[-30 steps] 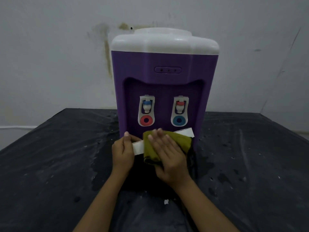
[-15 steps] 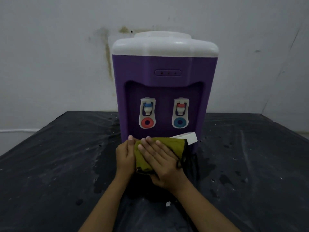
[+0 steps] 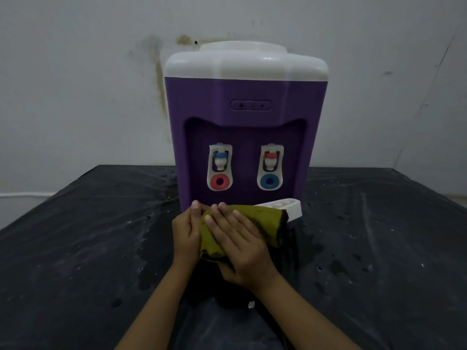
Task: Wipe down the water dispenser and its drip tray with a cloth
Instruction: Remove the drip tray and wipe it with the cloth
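A purple water dispenser (image 3: 242, 102) with a white top stands on the black table, two taps in its front recess. Just in front of its base is the white drip tray (image 3: 288, 209), tilted, with only its right end showing. An olive-green cloth (image 3: 262, 223) is draped over the rest of the tray. My right hand (image 3: 240, 248) lies on the cloth with fingers spread flat on top and the thumb tucked under the cloth's near edge. My left hand (image 3: 187, 231) holds the tray's left end, right beside the cloth; its grip is partly hidden.
The black table top (image 3: 101, 248) is wet and speckled with droplets around the dispenser. A small white scrap (image 3: 251, 304) lies near my right wrist. A stained white wall (image 3: 75, 84) rises right behind the dispenser.
My right hand has slid the cloth leftward along the tray until it meets my left hand. The tray's left end is now covered and more of its right end shows.
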